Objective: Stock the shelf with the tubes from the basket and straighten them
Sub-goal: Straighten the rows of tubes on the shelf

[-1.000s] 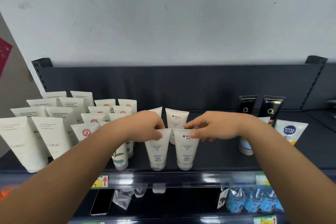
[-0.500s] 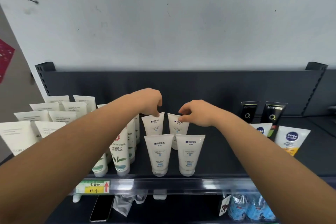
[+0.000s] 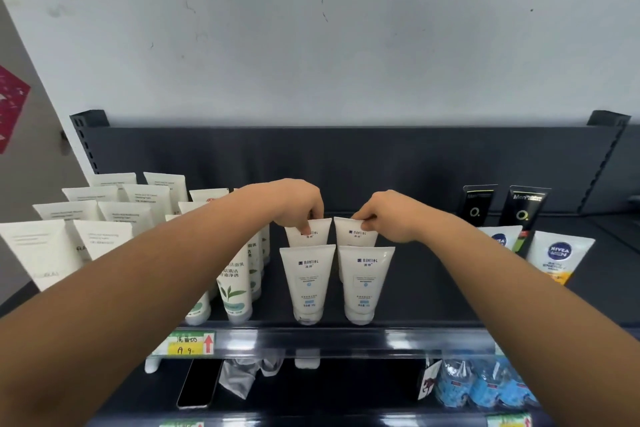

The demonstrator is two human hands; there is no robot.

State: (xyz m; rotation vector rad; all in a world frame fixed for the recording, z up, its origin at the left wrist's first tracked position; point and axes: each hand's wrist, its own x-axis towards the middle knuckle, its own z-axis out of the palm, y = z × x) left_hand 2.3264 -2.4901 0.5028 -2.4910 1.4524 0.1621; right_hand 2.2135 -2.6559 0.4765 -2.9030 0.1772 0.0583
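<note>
Evidently straightening, the left hand pinched the left rear tube and the right hand the right rear tube mid-frame on the shelf, where a forward tug could topple the front tubes just ahead.

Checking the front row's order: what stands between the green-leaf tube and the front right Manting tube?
One tube: the front left Manting tube, upright near the front edge of the shelf, in the head view.

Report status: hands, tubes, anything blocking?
Left hand pinches top of rear-left tube. Right hand pinches top of rear-right tube. Two front tubes upright near shelf lip. Nothing blocking.
</note>
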